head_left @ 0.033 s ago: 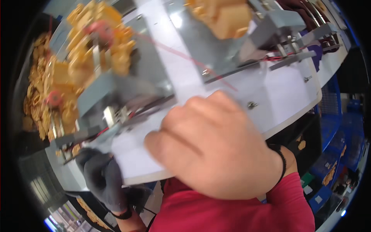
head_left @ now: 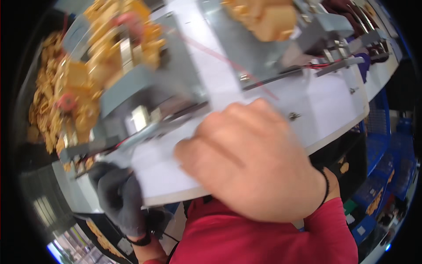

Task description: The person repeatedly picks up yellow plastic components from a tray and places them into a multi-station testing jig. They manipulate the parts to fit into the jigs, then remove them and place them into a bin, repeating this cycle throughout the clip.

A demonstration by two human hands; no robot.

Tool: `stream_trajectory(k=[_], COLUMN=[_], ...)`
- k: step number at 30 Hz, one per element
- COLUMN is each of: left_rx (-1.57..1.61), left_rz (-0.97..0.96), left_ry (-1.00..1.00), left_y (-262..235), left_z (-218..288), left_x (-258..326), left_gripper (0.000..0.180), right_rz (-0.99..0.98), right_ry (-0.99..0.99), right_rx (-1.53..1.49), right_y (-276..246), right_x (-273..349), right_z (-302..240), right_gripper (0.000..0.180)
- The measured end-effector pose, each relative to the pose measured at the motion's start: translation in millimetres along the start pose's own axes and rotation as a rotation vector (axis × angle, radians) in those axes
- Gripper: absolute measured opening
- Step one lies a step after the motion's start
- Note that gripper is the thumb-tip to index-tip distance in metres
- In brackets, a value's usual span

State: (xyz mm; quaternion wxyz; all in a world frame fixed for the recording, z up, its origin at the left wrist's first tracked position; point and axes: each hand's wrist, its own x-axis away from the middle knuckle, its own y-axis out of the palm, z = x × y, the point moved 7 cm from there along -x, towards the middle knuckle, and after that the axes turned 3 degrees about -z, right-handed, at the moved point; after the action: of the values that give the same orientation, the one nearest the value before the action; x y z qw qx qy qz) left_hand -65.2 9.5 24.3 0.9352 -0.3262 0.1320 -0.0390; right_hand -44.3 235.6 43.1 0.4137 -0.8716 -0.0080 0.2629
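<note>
Curling knuckles-up over the white table (head_left: 158,174), the bare right grip (head_left: 257,163) was folded under on itself; could not tell whether anything was clasped inside. A black band (head_left: 326,187) circled its wrist. The left grip (head_left: 118,196), gloved in dark grey, was bent at the table's edge, well to the left of the bare one; its contents could not be made out either. Between and beyond the two sat a grey block (head_left: 127,90) with a bright metal fitting (head_left: 140,118), both blurred. A small bolt (head_left: 293,116) stood just right of the right grip. Past its knuckles, a white strip (head_left: 198,39) ran away over grey plates (head_left: 252,55). Farther out, left: yellow-tan parts (head_left: 103,66) clustered by a red disc (head_left: 132,24); straight beyond lay a similar lump (head_left: 268,22).
</note>
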Motion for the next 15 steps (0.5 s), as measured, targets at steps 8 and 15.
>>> stream_trajectory(k=[8, 15], left_rx=[0.068, 0.083], left_rz=[-0.012, 0.021], left_ry=[0.020, 0.060], left_y=[5.8, 6.8], left_z=[2.2, 0.9], left_x=[-1.3, -3.0], left_gripper=[0.018, 0.022], right_rz=[0.004, -0.061], right_ry=[0.027, 0.082], right_rx=[-0.040, -0.015], right_y=[-6.8, -20.7], right_x=[-2.9, 2.6], right_z=[5.2, 1.9], right_gripper=[0.028, 0.034])
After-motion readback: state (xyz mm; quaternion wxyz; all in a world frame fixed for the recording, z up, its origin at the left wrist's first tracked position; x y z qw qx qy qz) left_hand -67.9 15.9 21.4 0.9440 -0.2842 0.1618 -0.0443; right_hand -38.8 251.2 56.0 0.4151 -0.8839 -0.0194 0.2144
